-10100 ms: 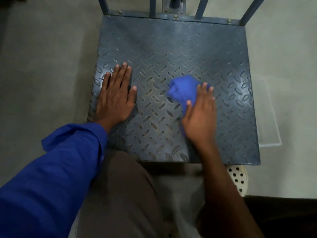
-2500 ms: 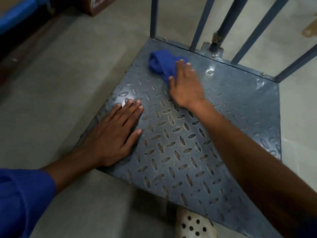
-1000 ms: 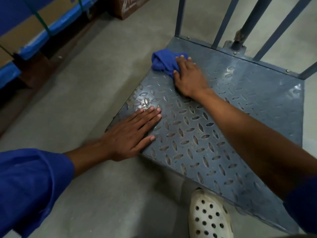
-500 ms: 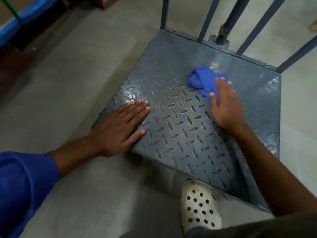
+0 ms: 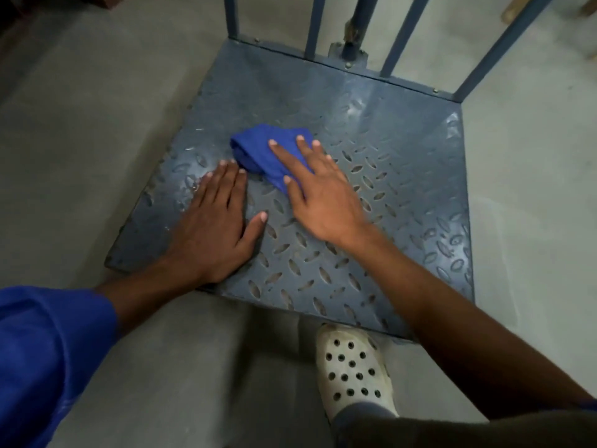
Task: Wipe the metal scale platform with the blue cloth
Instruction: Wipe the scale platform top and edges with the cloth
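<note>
**Inspector:** State the floor [image 5: 80,130].

**Assistant:** Smooth grey concrete, bare and matt, running across the whole view. A darker band crosses it diagonally at upper left.

**Inspector:** Light?

**Assistant:** Dim and soft. A paler patch lies on the floor at right; its source is not visible.

**Inspector:** Anything at the edges?

**Assistant:** A brown box corner [image 5: 108,0] at top left, cut off by the frame. A dark recess [image 5: 13,17] beside it, too dark to read. A pale wooden piece [image 5: 513,9] at top right, mostly out of view.

**Inspector:** Walls or windows?

**Assistant:** Cannot tell; the view looks down.
</note>
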Available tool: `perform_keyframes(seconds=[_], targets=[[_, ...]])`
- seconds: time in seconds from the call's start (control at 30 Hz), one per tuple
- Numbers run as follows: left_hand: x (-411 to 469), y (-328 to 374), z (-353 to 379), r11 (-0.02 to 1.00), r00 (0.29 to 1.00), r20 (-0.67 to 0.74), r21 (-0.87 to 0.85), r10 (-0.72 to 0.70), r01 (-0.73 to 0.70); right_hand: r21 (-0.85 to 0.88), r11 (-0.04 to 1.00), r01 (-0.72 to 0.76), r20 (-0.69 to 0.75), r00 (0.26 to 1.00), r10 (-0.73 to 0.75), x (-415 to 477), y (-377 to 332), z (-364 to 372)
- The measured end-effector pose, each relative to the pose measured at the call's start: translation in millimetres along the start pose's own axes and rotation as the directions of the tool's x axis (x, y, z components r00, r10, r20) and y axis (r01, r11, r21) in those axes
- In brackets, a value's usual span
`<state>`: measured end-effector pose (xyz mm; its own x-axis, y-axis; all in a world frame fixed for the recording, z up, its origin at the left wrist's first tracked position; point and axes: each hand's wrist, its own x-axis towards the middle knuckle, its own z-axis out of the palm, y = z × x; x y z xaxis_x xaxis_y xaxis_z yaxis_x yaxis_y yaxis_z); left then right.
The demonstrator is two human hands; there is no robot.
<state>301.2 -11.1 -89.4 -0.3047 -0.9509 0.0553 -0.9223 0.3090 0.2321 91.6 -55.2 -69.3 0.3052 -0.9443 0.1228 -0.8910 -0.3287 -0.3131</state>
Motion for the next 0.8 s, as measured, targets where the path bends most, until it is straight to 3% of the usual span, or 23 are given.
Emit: perform_keyframes(seconds=[0.13,0.27,0.33,0.43,0.53,0.8], targets=[[0.5,-1.8,-2.0,1.0,0.999,0.04,0.002,0.019,-0.019,-0.041,0.981,-0.19,-0.129,0.975,0.183,-62.7,68.9,-24.6],[-0.5,9.9,-8.5,0.988,0.984,0.093,0.024,0.152,-0.155,-0.044,0.914,-0.404,-0.158,0.906,0.392,-83.9,94.3,-38.5],[-0.9,14.0,-8.5,0.986,0.982,0.09,0.025,0.164,-0.166,-0.067,0.928,-0.367,-0.147,0.923,0.355,-75.0,72.1,-30.9],[-8.8,5.6,-6.3,0.991,0.99,0.06,0.027,0.129,-0.131,-0.064,0.991,-0.121,-0.04,0.992,0.119,-58.4,21.2,-10.9],[-30.0,-13.5,-7.2,0.997,0.997,0.019,0.025,0.074,-0.075,-0.042,0.998,0.05,0.03,0.998,-0.049,-39.6,-10.6,2.7],[-98.4,-34.3,-12.2,0.992,0.995,0.003,0.078,0.097,-0.097,-0.045,0.999,-0.001,0.067,0.998,0.004,63.4,-30.6,16.4]])
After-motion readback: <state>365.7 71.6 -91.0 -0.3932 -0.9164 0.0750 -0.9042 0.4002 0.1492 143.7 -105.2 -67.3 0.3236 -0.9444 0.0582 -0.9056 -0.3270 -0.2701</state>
